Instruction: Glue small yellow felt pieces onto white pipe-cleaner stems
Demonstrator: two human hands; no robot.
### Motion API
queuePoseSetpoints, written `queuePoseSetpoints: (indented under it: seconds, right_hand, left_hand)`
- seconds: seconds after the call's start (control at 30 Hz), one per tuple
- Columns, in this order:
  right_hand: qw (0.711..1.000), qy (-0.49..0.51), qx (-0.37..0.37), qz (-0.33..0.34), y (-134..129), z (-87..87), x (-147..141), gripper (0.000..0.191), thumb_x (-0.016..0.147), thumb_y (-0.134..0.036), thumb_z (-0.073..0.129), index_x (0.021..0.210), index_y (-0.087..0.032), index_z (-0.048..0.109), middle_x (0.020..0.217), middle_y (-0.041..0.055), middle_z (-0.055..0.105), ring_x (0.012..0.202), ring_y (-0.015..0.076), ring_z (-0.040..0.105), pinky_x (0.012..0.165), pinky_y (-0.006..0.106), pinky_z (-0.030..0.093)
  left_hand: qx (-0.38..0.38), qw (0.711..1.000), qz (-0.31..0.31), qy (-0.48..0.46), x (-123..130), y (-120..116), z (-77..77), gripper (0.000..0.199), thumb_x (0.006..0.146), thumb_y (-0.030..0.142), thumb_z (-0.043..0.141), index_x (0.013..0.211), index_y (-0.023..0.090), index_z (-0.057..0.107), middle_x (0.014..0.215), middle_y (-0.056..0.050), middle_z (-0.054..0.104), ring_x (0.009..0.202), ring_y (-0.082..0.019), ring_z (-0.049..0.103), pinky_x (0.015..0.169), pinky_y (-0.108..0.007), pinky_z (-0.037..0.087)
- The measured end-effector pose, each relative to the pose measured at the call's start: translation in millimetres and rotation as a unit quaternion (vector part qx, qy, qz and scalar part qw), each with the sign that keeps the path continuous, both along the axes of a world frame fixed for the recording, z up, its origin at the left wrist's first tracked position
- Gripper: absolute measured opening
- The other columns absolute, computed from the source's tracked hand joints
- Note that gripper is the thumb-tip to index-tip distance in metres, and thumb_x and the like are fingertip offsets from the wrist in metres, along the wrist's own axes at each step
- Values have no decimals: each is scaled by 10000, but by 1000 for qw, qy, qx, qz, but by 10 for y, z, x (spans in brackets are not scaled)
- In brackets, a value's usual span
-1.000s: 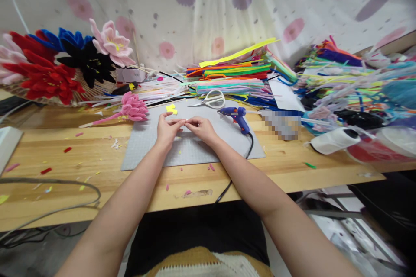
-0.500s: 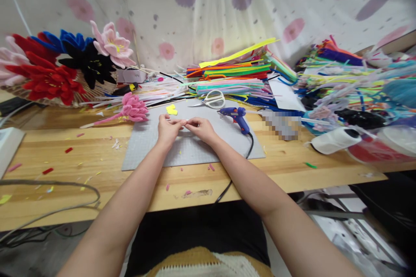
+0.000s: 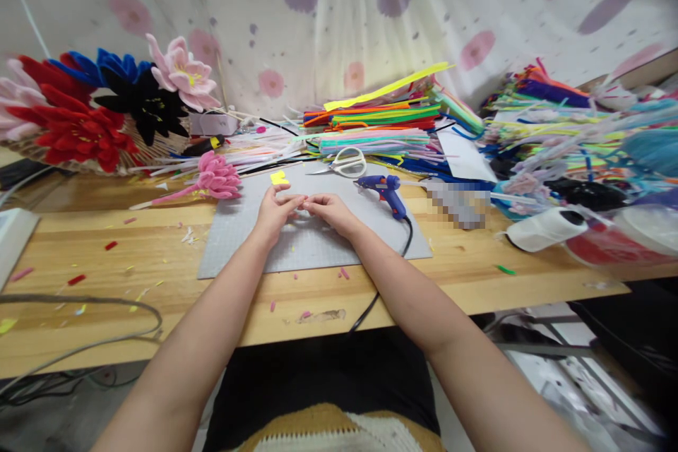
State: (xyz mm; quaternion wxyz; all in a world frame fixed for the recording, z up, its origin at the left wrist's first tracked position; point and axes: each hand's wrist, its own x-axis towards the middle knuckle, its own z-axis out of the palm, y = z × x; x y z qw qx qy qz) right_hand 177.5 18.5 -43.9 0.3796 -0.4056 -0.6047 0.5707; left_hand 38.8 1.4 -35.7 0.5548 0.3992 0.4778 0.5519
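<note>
Over the grey cutting mat (image 3: 233, 247), my left hand (image 3: 276, 210) and my right hand (image 3: 329, 212) meet with their fingertips pinched together. Whatever lies between the fingertips is too small and covered to make out. Just beyond my left fingers is a bright yellow piece (image 3: 278, 177). White-handled scissors (image 3: 349, 162) rest at the mat's far edge. To the right of my hands a blue glue gun (image 3: 384, 191) lies on the mat. A pink fuzzy flower (image 3: 218, 176) on a stem lies to the left, its head at the mat's corner.
Bundles of coloured pipe cleaners (image 3: 376, 116) are piled along the back. Red, blue, black and pink fuzzy flowers (image 3: 90, 120) stand at far left. A black cord (image 3: 407, 236) runs off the front edge. A white bottle (image 3: 548, 228) lies at right; scraps dot the wooden table (image 3: 174, 282).
Both hands stay over the mat, with only a small shift of the fingers at the fingertips. Nothing else has visibly moved.
</note>
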Motion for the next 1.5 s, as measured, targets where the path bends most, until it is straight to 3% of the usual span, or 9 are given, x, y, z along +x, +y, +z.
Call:
queuePoseSetpoints:
  seconds: [0.3, 0.6, 0.8, 1.0, 1.2, 1.4, 1.5]
  right_hand:
    - [1000, -8, 9, 27, 21, -55, -30, 304, 628, -396, 624, 734, -112, 620, 615, -33, 517, 577, 59, 412, 594, 222, 311]
    - [999, -30, 39, 14, 59, -148, -37, 316, 647, -431, 622, 720, -124, 633, 575, -35, 510, 542, 59, 399, 542, 215, 296]
    - [998, -30, 45, -10, 72, -157, -43, 226, 643, -357, 621, 679, -134, 608, 600, -32, 538, 567, 68, 436, 593, 219, 341]
    - [998, -29, 49, -23, 54, -130, -21, 223, 671, -353, 591, 699, -132, 603, 636, -21, 565, 569, 68, 438, 596, 218, 339]
    - [998, -12, 59, -1, 60, -140, -27, 196, 678, -324, 584, 693, -131, 610, 663, -13, 590, 602, 74, 475, 639, 224, 361]
    - [995, -71, 69, -27, 75, -162, -28, 208, 673, -325, 609, 733, -127, 637, 660, -7, 597, 592, 79, 476, 618, 225, 364]
    - [992, -90, 83, -32, 75, -166, -20, 245, 682, -354, 606, 749, -121, 642, 653, -3, 594, 583, 77, 464, 595, 221, 353]
  left_hand:
    - [-34, 995, 88, 27, -8, 40, -36, 572, 494, 219, 753, 892, 201, 342, 719, -1, 651, 496, -88, 546, 404, -164, 313]
    - [-66, 994, 81, 18, 36, 46, -6, 559, 508, 146, 731, 859, 212, 303, 641, 19, 641, 420, -66, 482, 399, -166, 252]
    - [-56, 995, 69, 35, 34, 43, 7, 565, 503, 225, 769, 891, 194, 359, 658, 22, 647, 374, -40, 436, 378, -167, 281]
    - [-67, 998, 3, -4, -19, 33, 42, 508, 582, 364, 734, 923, 186, 404, 778, -44, 678, 471, -67, 539, 380, -158, 309]
    - [-35, 998, 12, 51, 17, 4, 6, 619, 480, 305, 789, 975, 171, 442, 765, -41, 675, 500, -79, 541, 389, -161, 312]
    - [-14, 994, 87, 65, 17, 16, -13, 611, 471, 276, 777, 941, 185, 397, 721, -13, 668, 516, -87, 554, 436, -172, 351]
    - [-19, 993, 85, 77, -9, 17, -1, 617, 457, 252, 781, 930, 188, 389, 679, 7, 652, 534, -99, 565, 454, -180, 361]
